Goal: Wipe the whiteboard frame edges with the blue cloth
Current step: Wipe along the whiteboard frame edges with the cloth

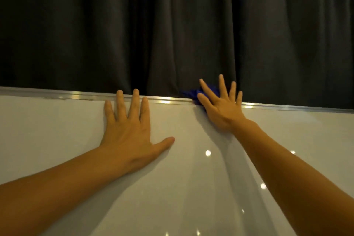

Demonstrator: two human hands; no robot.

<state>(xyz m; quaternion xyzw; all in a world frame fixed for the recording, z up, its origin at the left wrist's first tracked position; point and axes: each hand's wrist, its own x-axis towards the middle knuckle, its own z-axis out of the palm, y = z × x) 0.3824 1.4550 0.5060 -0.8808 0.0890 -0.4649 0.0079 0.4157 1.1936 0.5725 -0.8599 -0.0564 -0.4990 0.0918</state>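
Our right fingers (222,87) were spread flat over the blue cloth (191,95) — it lay bunched on the whiteboard frame (76,95) along the top edge. Our left hand (128,130) pressed flat on the whiteboard (57,130), fingers splayed, tips reaching the frame — dark curtain (172,25) behind.

Glossy, smooth white whiteboard panel (67,140) mirroring small lights, shiny brushed silver metal frame edge (76,95), soft crumpled blue cloth (193,94), matt pleated black fabric curtain (115,25)
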